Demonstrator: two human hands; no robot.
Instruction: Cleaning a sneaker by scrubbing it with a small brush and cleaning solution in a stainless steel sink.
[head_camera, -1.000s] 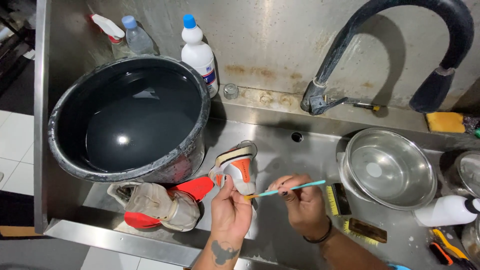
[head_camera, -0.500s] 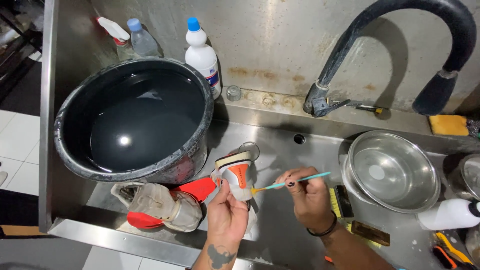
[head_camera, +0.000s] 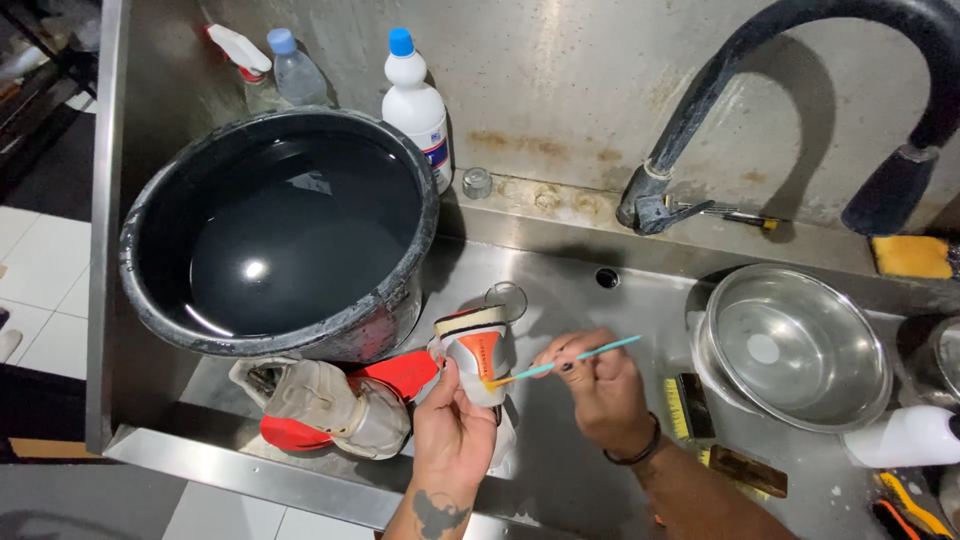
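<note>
Over a steel sink (head_camera: 560, 300), my left hand (head_camera: 452, 432) holds up a white and orange sneaker (head_camera: 475, 348) by its heel end. My right hand (head_camera: 597, 385) pinches a thin teal toothbrush (head_camera: 570, 363), whose bristle end touches the orange panel of the shoe. A second, dirty white sneaker with a red sole (head_camera: 325, 400) lies on its side in the sink just left of my left hand.
A large black tub of dark water (head_camera: 280, 230) fills the sink's left part. Bottles (head_camera: 415, 100) stand behind it. A steel bowl (head_camera: 795, 345), a yellow brush (head_camera: 685, 405) and a white bottle (head_camera: 900, 437) lie at the right. A black tap (head_camera: 760, 60) arches above.
Both hands and the shoe stay in nearly the same place; the toothbrush has shifted slightly against the shoe's orange panel. The camera has moved a little.
</note>
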